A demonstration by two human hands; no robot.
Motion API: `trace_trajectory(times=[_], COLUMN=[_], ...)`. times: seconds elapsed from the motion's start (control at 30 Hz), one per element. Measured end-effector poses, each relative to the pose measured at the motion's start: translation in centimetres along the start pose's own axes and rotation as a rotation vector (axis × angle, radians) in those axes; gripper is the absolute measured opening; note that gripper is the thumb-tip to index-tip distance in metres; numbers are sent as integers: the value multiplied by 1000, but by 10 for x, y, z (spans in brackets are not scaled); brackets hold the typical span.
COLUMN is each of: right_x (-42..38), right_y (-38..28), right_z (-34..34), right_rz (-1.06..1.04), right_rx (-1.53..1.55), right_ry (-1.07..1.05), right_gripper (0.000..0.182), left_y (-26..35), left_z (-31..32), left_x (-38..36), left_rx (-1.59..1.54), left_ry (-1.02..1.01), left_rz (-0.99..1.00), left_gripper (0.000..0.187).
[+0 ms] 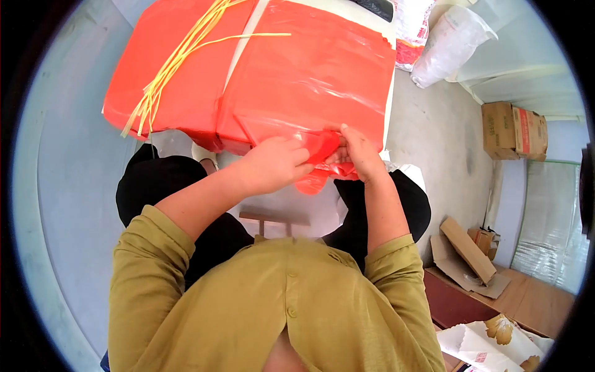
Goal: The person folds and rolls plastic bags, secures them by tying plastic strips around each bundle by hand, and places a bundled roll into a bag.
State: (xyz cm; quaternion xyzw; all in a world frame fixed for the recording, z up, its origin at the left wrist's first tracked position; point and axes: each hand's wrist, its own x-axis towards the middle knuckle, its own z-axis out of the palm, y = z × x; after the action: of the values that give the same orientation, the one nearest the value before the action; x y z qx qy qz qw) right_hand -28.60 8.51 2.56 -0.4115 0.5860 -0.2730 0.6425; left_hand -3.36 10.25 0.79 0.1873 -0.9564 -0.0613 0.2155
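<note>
Setting: grey concrete floor (434, 124), seen from above past the person's olive shirt (279, 304) and dark trousers.
Containers: two cardboard boxes (514, 131) stand at the right wall, their contents not visible; white sacks (449, 43) lean behind, contents hidden.
Red plastic sheet (310, 74): glossy, thin, wrinkled, draped over a large block in front of the knees; its near edge is bunched between the hands.
Left hand (276, 164): curled closed, pinching the bunched red edge.
Right hand (356, 152): fingers closed on the same fold, touching the left.
Nearby: yellow plastic strings (180, 53) lie across the sheet's top; flattened cardboard (468, 251) on the floor at right.
</note>
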Motion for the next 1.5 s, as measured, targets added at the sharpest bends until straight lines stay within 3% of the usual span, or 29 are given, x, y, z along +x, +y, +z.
trace_trajectory(times=[0.1,0.3,0.5,0.6,0.7,0.83,0.93,1.07,1.17,1.37,1.5], right_x=[0,3,-18,-31,-45,-61,-56,-39,-26,-18,-18], right_y=[-3,-8,18,48,66,56,49,42,48,46,36], right_z=[-1,8,-14,-33,-27,-4,5,17,19,19,11], right_rz=[33,-46,-302,-243,-424,-712,-1032,-1077,-1096,-1110,-1052], right_rx=[44,-280,-236,-227,-56,-461,-816,-1069,-1149,-1178,-1178], right_ry=[-47,-107,125,152,259,335,215,193,227,257,224], right_gripper=[53,43,26,18,14,10,24,42,46,37,42], left_y=[3,1,-6,-6,-4,-1,-1,-6,-3,-9,-13], left_z=[-3,0,12,13,13,8,10,13,15,0,-10], left_x=[1,9,8,11,16,26,29,31,30,14,5], left_rx=[22,-25,-255,-328,-375,-414,-434,-447,-314,-150,-52], left_ry=[6,119,120,152,125,77,63,11,133,66,24], left_rz=[21,-11,-178,-260,-390,-575,-661,-768,-725,-317,-290], left_gripper=[20,16,17,16,15,12,11,15,20,36,36])
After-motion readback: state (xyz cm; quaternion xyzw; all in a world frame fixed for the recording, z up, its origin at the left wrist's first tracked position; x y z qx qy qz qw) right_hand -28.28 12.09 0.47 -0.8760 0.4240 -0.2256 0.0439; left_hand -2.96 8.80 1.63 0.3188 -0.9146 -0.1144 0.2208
